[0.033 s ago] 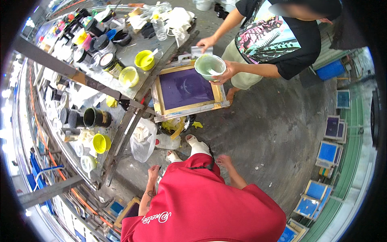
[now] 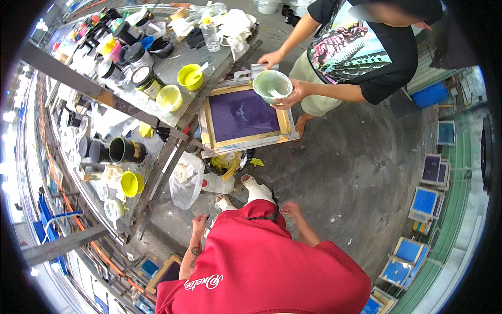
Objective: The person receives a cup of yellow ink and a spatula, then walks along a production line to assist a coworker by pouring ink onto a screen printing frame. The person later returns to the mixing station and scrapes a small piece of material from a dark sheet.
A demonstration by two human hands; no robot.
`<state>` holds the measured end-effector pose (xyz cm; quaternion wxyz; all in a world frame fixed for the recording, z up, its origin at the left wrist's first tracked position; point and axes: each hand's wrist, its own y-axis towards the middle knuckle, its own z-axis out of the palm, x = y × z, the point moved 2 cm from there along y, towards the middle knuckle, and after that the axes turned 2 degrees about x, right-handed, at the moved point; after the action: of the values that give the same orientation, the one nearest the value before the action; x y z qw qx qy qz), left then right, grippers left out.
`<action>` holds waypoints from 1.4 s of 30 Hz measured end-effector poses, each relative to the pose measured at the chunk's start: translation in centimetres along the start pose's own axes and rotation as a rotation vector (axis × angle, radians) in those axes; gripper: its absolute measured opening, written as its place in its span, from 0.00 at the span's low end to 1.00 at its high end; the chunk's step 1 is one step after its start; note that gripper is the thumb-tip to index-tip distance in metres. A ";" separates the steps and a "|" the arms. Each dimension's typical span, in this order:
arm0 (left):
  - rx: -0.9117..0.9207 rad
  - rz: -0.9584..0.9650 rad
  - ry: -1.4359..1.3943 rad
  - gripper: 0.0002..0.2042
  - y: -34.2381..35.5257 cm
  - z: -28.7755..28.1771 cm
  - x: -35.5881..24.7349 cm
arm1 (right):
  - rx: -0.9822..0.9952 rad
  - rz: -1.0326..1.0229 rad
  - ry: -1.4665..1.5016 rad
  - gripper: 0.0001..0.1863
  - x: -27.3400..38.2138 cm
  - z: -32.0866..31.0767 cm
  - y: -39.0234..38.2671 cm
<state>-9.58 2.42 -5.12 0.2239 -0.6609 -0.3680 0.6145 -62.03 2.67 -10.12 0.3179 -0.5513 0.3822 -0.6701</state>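
My left hand [image 2: 199, 224] hangs beside my leg, fingers curled around a small dark thing I cannot make out. My right hand [image 2: 291, 210] hangs beside my red clothing [image 2: 261, 267], fingers loosely apart and holding nothing. Beyond my feet, a screen frame [image 2: 212, 123] with a purple mesh [image 2: 246, 120] leans beside the cluttered table [image 2: 172, 120]. Over it, a person in a black T-shirt holds a bowl of pale green substance [image 2: 269, 86] in one hand and grips a grey metal tool [image 2: 264, 70] with the other.
Yellow tubs [image 2: 190, 77], dark pots [image 2: 125, 150], bottles and rags crowd the table at left. A plastic bag [image 2: 185, 186], a jug [image 2: 219, 182] and a waste bin [image 2: 217, 167] sit on the grey floor [image 2: 340, 183]. Several screens [image 2: 422, 201] lean along the right wall.
The other person's hand with the grey tool has moved slightly down toward the screen. The view has shifted slightly; my hands hang in much the same places.
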 end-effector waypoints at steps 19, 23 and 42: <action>-0.204 0.180 0.172 0.22 -0.8 0.4 0.5 | -0.012 -0.096 -0.055 0.10 4.5 1.5 0.0; -0.232 0.179 0.242 0.23 -0.9 0.1 1.4 | -0.035 -0.086 -0.110 0.09 3.9 1.4 -0.3; -0.233 0.119 0.208 0.24 -2.2 -0.7 -0.6 | -0.099 0.041 -0.160 0.14 3.5 3.1 -1.6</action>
<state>-9.37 3.48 -2.97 0.1460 -0.7632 -0.3717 0.5080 -59.66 0.02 -6.71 0.3334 -0.6100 0.3994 -0.5977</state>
